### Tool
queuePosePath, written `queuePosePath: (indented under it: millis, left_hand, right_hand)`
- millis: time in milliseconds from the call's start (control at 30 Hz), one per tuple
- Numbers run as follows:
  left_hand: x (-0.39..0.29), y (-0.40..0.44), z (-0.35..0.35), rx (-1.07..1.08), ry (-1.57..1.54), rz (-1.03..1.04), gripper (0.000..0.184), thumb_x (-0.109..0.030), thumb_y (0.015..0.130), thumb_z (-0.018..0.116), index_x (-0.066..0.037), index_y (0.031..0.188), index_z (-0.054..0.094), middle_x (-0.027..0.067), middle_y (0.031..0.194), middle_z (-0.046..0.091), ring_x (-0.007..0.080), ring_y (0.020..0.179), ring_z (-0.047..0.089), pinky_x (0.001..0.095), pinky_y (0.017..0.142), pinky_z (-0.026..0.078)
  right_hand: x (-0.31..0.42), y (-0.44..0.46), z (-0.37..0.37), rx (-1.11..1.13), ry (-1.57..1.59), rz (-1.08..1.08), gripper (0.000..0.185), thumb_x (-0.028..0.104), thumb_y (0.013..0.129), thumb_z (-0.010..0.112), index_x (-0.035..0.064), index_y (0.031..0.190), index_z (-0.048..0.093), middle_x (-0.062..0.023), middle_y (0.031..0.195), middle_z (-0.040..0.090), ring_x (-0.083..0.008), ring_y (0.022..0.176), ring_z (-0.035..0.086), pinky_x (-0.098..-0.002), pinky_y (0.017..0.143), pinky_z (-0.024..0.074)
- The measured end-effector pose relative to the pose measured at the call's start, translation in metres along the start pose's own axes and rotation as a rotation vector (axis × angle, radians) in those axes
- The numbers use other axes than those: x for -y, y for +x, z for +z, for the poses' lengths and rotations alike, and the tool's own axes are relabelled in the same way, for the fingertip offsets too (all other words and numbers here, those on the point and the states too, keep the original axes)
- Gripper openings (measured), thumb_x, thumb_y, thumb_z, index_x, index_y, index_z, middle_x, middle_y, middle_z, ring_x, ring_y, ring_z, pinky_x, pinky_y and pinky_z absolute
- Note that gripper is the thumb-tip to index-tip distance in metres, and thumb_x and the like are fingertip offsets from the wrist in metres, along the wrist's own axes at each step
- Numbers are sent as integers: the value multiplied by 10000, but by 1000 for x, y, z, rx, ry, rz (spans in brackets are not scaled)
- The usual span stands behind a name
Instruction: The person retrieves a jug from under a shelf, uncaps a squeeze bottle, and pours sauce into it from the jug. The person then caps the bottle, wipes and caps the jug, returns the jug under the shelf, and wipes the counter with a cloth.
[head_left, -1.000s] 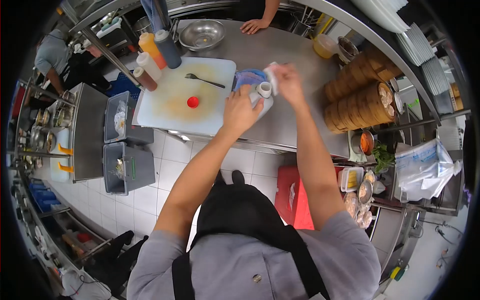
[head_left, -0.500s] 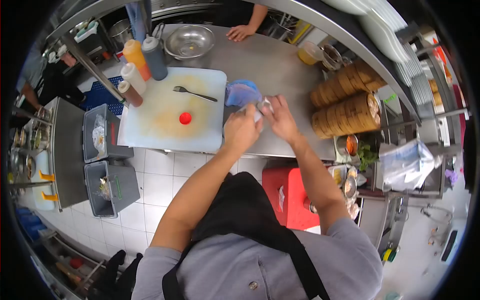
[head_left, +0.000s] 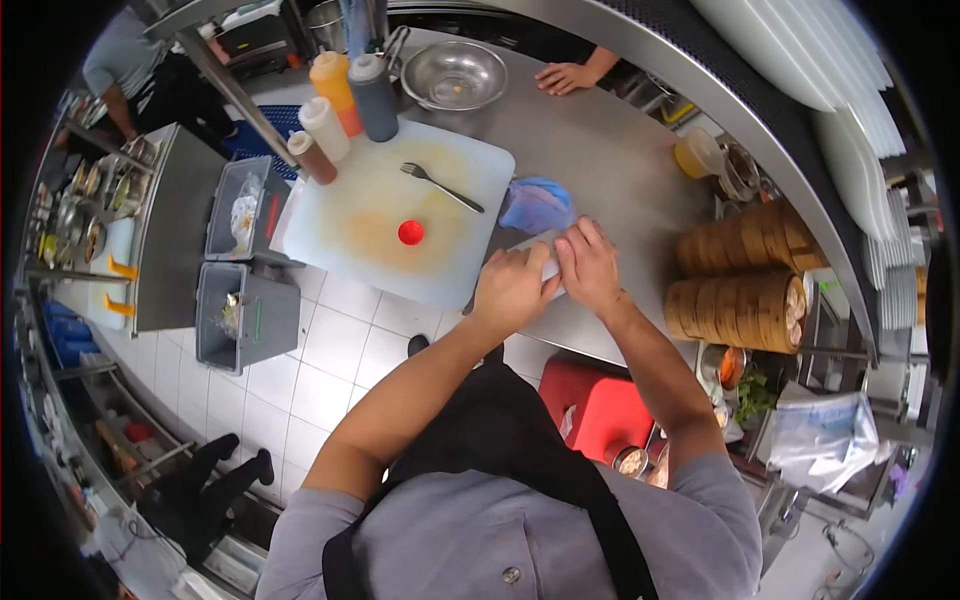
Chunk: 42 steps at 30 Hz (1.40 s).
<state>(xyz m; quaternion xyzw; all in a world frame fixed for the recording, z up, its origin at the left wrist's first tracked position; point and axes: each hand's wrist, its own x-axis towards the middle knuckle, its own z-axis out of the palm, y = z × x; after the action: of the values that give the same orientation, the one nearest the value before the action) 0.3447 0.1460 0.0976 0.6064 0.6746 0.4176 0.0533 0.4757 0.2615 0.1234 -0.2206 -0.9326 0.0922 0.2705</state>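
Note:
My left hand is closed on a whitish bottle, mostly hidden by my fingers, just right of the white cutting board. My right hand is closed against the bottle's top from the right; whether it also holds the white cloth is hidden. Behind my hands lies a blue-purple bundle. A red cap and a fork with a dark handle rest on the board.
Squeeze bottles stand behind the board, beside a steel bowl. A co-worker's hand rests on the far counter edge. Bamboo steamers are stacked at right. An overhead shelf holds plates. Another person is at far left.
A second ago my right hand was raised with a white cloth beside the uncapped bottle. It has come down onto the bottle's top, meeting my left hand. The camera view has shifted.

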Motion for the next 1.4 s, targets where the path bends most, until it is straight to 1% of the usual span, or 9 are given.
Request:
queuePosePath:
  millis: [333,433,500,600,733,833,967,1233,1400]
  left_hand:
    - [-16,-11,12,-77,81,-127,423,-219,812,810,-55,1150,613,160,949,695,351,882,669,443,792,499]
    - [-1,-10,-15,-87,-418,-226,499,-275,827,797,-30,1221,616,160,996,679,315,880,639,456,790,509]
    - [42,-12,-37,-147,-391,-496,551,-305,832,795,-39,1279,613,197,1164,643,337,1054,595,465,887,509]
    - [125,-36,-50,-162,339,-483,627,-247,801,809,-52,1354,585,218,1271,610,417,1174,543,483,973,481]
    - [164,-33,-60,64,317,-419,606,-195,796,805,-32,1345,607,227,1264,627,379,1174,580,439,1013,487]
    - [148,-16,-79,99,-144,-702,517,-163,840,790,-10,1306,628,171,1245,671,288,1134,640,375,997,504]
    - [86,3,-105,56,-848,-475,411,-45,905,742,-28,1299,628,57,1245,680,171,1111,645,330,991,501]
    - [-6,54,-101,190,-856,-26,462,10,839,781,-48,1275,640,53,1284,676,168,1128,644,350,989,504]
    - [-30,77,-73,79,-467,86,484,-111,799,844,-91,1251,674,53,1210,705,177,1094,652,343,970,509]
  right_hand:
    - [9,37,-44,540,-209,423,532,526,1064,424,41,1003,634,-225,946,714,-391,842,719,-518,710,562]
    - [-44,9,-37,67,95,396,539,523,1075,408,38,1042,641,-197,925,714,-321,792,712,-471,658,543]
    - [-79,-23,-22,-263,661,1009,471,458,1088,427,44,1083,651,-111,888,693,-235,752,664,-402,600,495]
    - [-72,-59,-19,-333,1048,1138,420,411,1087,461,42,1111,658,-50,983,667,-172,826,617,-332,579,447]
    - [-81,-95,-18,-422,1266,1219,320,316,1083,485,42,1142,639,-60,1071,672,-158,889,619,-331,583,430]
    - [-66,-88,-31,-824,1190,1227,324,321,1089,465,52,1163,629,-62,1090,676,-169,890,632,-335,588,426]
    - [-12,-48,-58,-843,1131,880,353,343,1102,433,55,1185,618,-58,1077,681,-166,862,639,-326,614,445]
    - [55,37,-52,-749,1424,796,453,419,1092,469,11,1137,659,-64,962,680,-142,862,634,-282,723,481]
    - [49,32,-71,-62,882,730,471,463,1005,639,1,1068,711,-96,929,708,-133,837,621,-291,744,496]
